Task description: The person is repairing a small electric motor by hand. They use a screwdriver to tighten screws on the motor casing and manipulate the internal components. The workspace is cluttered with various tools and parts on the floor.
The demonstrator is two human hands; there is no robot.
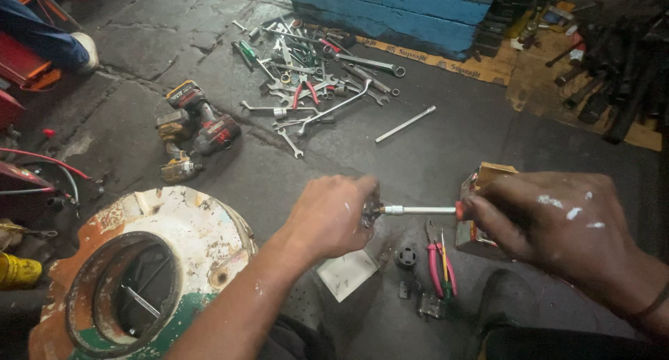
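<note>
Steel screwdriver (418,210), handle hidden, small part (371,211) indistinct

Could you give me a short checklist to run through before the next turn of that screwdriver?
1. Right hand gripped on the screwdriver handle: ok.
2. Left hand holding the small part at the tip: ok.
3. Tip seated squarely in the part: cannot tell, fingers hide it.
4. Shaft level between both hands: ok.
5. Pink-handled pliers lying below, apart from the hands: ok.
6. Small box behind the right hand, touching or not: cannot tell.
</note>
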